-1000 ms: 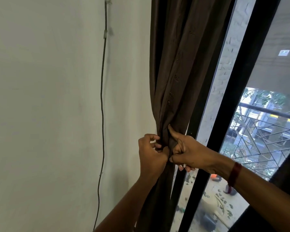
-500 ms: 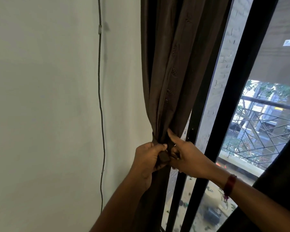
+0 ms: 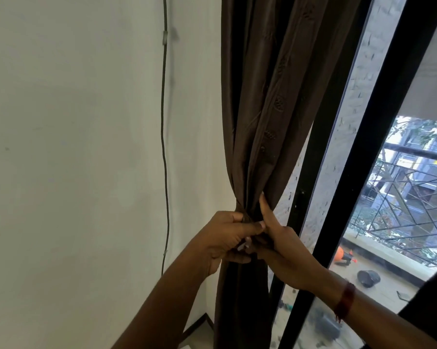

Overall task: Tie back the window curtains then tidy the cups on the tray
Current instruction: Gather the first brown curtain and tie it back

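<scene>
Brown curtain [image 3: 270,109] hangs at frame centre, gathered to a narrow waist below the middle, where the left hand [image 3: 225,238] is curled round the bunch from the left and the right hand [image 3: 285,253] grips it from the right, thumb straight up against the folds. White wall [image 3: 73,147] with a thin clipped cable [image 3: 164,122] fills the left half, well apart from the fabric. Black window frame [image 3: 358,182] bars stand just beside the curtain's right edge, close behind the right hand, balcony railing [image 3: 408,197] beyond the glass
</scene>
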